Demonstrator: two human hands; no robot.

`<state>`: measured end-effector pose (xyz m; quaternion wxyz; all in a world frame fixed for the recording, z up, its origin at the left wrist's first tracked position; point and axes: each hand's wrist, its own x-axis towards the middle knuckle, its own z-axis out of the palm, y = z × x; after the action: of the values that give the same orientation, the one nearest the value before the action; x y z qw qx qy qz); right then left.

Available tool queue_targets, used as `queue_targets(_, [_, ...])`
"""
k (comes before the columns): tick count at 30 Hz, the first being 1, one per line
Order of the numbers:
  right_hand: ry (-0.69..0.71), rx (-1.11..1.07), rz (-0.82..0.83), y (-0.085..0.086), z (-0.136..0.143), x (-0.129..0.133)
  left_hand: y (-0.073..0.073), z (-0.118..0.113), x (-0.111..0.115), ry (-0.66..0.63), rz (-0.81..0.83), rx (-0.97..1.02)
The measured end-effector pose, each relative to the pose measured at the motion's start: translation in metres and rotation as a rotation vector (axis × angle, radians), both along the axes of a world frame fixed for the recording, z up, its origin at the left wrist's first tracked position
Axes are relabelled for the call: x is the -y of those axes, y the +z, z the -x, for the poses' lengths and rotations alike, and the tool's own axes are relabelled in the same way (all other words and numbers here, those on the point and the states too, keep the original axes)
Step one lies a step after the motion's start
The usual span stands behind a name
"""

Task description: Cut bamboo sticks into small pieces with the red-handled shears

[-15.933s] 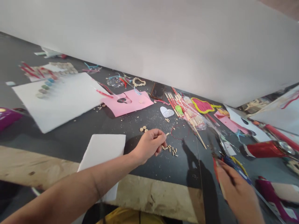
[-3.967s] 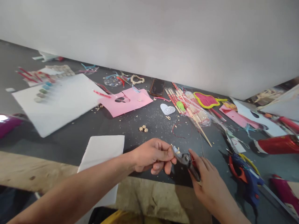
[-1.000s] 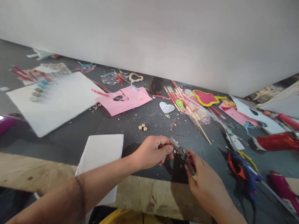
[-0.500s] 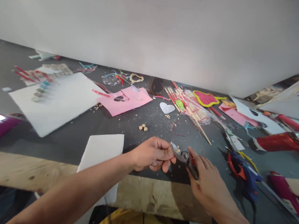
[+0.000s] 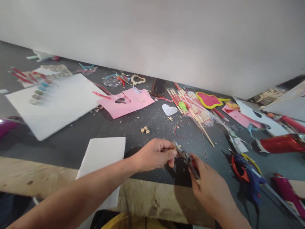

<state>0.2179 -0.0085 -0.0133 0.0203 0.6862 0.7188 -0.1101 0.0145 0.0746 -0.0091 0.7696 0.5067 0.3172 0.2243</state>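
My right hand is closed round the handles of the pruning shears, whose blades point up and left. At the blade tips, my left hand pinches a small pale wooden piece, partly hidden by the fingers and blades. Just beyond my left hand lies a small cluster of wooden beads on the dark table. A white paper heart with a drawn pattern lies farther back, near a bundle of wooden sticks in clear plastic.
Pink paper, a phone and a large white board lie behind. A smaller white board is beside my left forearm. On the right are a blue glue gun, scissors and a red can.
The shears and my right hand have shifted slightly left and up. My left hand's fingers have curled in more. The whole view has moved slightly.
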Motion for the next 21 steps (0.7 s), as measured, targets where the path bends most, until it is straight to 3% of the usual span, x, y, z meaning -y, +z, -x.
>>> queue_targets(5, [0.018,-0.099,0.066,0.003,0.003,0.001,-0.006,0.0,0.004,0.074,-0.191,-0.094])
queue_targets(21, [0.028,-0.361,0.202,0.029,0.011,-0.003,-0.005,0.001,0.005,0.107,-0.251,-0.067])
